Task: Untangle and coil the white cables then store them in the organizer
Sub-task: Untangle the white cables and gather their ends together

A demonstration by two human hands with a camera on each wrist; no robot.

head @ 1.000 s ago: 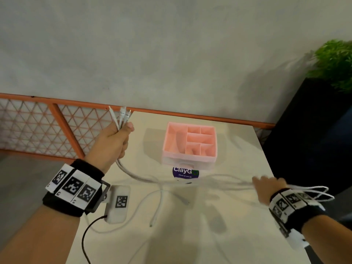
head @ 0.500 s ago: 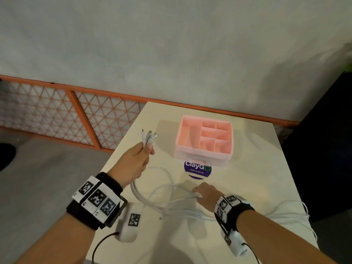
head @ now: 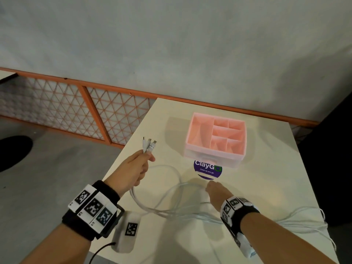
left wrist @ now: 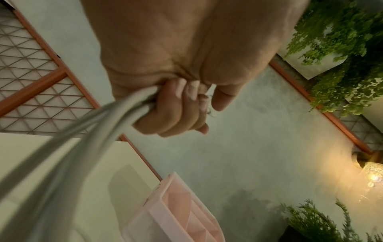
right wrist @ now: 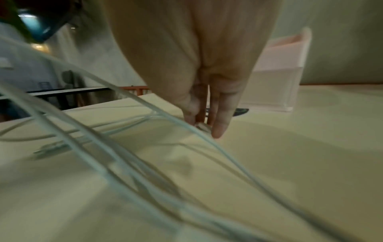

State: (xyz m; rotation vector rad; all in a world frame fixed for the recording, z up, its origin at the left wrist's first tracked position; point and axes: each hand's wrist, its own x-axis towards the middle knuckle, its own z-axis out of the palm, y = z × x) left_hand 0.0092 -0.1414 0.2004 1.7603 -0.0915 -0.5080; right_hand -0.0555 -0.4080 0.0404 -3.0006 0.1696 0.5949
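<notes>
Several white cables lie in slack loops on the cream table, their tails trailing off its right edge. My left hand grips one bunch of cable ends near the table's left edge, with three connectors sticking up past the thumb; the left wrist view shows the fingers curled round the cables. My right hand points down at the table just in front of the pink organizer. Its thumb and fingertips pinch a cable at the tabletop. All the organizer's compartments are bare.
A purple ClayGo sticker lies in front of the organizer. A white tagged device with a black cord sits at the front left corner. An orange lattice fence runs behind the table, and a dark planter stands to the right.
My right hand has come in from the table's right side to the middle, in front of the organizer. The left hand has lowered, and the taut cables have gone slack into loops.
</notes>
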